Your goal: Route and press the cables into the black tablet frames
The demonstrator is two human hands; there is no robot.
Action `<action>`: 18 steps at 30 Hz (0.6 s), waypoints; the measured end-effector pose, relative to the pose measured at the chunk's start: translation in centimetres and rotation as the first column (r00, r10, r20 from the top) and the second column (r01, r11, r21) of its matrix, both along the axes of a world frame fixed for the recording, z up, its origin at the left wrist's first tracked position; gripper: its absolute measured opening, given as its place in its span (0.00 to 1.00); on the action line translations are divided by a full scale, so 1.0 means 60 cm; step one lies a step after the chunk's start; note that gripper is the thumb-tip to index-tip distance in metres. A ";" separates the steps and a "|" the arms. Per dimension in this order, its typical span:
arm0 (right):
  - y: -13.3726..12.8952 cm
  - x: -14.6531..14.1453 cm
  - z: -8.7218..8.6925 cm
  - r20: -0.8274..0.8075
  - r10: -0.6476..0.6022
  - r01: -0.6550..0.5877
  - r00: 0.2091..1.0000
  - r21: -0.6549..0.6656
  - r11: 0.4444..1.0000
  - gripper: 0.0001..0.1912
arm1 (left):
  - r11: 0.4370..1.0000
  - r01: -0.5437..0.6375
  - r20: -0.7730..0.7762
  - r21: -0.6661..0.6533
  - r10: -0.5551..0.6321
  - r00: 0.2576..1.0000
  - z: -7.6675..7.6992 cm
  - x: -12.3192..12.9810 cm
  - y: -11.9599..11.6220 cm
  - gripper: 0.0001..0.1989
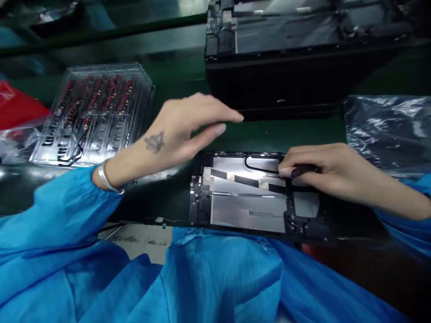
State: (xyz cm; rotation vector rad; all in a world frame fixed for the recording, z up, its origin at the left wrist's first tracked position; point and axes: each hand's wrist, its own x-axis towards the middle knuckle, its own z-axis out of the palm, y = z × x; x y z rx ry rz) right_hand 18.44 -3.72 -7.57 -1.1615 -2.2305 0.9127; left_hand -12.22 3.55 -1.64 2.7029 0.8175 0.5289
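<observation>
An opened tablet-like device (pixel 248 211) lies on the green bench in front of me, its silver back panel, black frame and striped tape showing. My left hand (pixel 191 125) hovers above its far left corner, thumb and forefinger apart, with nothing seen between them. At the device's far right part, my right hand (pixel 323 172) is closed on a short black object (pixel 305 169) whose kind I cannot make out. A thin black cable (pixel 259 169) runs across the panel to the fingertips of this hand. The curled fingers hide part of the frame there.
At the left stand stacked clear plastic trays (pixel 97 114) holding small parts with red and black pieces. Beside them lies a red item (pixel 20 107). A large black stack (pixel 269 80) with similar opened devices on top rises behind. A shiny dark plastic bag (pixel 387 134) lies at right.
</observation>
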 end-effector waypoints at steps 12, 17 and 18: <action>0.025 0.032 0.000 0.264 -0.092 0.128 0.960 -0.122 0.984 0.19 | 0.959 0.266 -0.005 -0.103 -0.267 0.964 -0.101 0.003 0.002 0.17; 0.033 0.025 0.001 0.296 -0.103 0.149 0.950 -0.136 0.979 0.22 | 0.938 0.298 -0.020 -0.177 -0.306 0.952 -0.116 0.012 -0.003 0.18; 0.034 0.024 0.000 0.277 -0.123 0.160 0.953 -0.117 0.980 0.21 | 0.935 0.305 -0.016 -0.182 -0.313 0.950 -0.117 0.013 -0.004 0.18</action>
